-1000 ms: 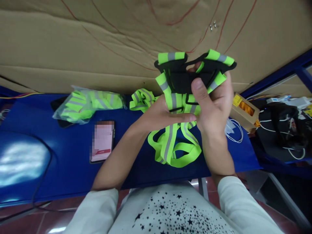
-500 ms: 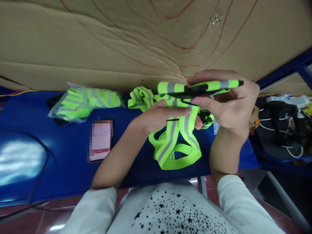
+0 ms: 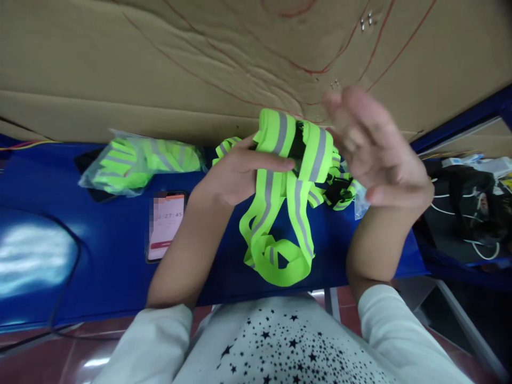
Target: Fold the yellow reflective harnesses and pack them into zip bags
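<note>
Head view shows the left hand [image 3: 240,173] pinching the green reflective vest [image 3: 276,133] over the blue desk [image 3: 226,261]; the black back piece [image 3: 298,141], edge-on a moment ago, is now mostly hidden by green bands; the right hand [image 3: 380,152], no longer gripping it, is spread and blurry just beside; the vest seems more bundled, but loops hang loose below.

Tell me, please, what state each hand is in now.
Left hand: closed, holding the straps.
Right hand: open, blurred, nothing visible in it.
</note>
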Motion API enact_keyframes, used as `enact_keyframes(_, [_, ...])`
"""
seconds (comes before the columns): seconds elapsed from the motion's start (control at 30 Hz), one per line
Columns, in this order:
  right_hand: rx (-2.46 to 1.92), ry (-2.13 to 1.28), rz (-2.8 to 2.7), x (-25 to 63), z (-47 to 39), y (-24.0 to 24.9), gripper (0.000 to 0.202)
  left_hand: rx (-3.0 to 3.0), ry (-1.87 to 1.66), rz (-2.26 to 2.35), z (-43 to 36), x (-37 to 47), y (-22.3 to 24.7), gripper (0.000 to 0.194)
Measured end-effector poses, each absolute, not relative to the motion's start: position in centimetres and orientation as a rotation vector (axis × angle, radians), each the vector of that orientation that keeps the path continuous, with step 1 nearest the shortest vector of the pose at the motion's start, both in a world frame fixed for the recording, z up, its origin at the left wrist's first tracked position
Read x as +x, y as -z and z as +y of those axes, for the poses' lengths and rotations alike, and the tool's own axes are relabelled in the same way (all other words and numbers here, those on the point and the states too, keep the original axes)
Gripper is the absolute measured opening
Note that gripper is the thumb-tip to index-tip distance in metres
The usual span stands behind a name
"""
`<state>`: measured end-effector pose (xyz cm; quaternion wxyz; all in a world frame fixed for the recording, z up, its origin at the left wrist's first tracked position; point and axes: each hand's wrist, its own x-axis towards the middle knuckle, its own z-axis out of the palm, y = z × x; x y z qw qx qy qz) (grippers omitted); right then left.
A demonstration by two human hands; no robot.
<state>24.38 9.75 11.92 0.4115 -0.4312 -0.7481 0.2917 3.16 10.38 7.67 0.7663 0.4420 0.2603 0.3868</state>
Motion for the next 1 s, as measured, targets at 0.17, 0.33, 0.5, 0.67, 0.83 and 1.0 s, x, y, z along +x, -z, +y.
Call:
enact_keyframes(0.17, [-1.062,-0.822,-1.847,23.2,8.8,-11.0,0.045,0.996,-0.87,0.526,10.4,4.0,-6.2,0.049])
enact_keyframes(0.33, [-0.993,-0.789,-1.943,24.6,9.2,-10.4,0.05,1.009,-0.863,0.46,11.0,4.6,-5.2,0.043])
enact_keyframes(0.5, [-0.84,-1.104,-1.994,26.1,10.5,-10.3,0.058,1.159,-0.872,0.507,11.0,3.8,-5.4,0.07])
enact_keyframes(0.67, [-0.805,-1.392,-1.814,26.3,11.3,-8.1,0.063,1.192,-0.908,0.501,10.9,3.3,-5.4,0.103])
enact_keyframes(0.83, [-0.931,-1.017,-1.734,24.5,10.7,-7.7,0.039,1.145,-0.994,0.524,11.6,4.1,-4.5,0.09])
enact_keyframes(1.0, [-0.963,-0.732,-1.686,24.0,9.3,-9.0,0.035,1.123,-0.709,0.435,11.7,5.3,-3.4,0.049])
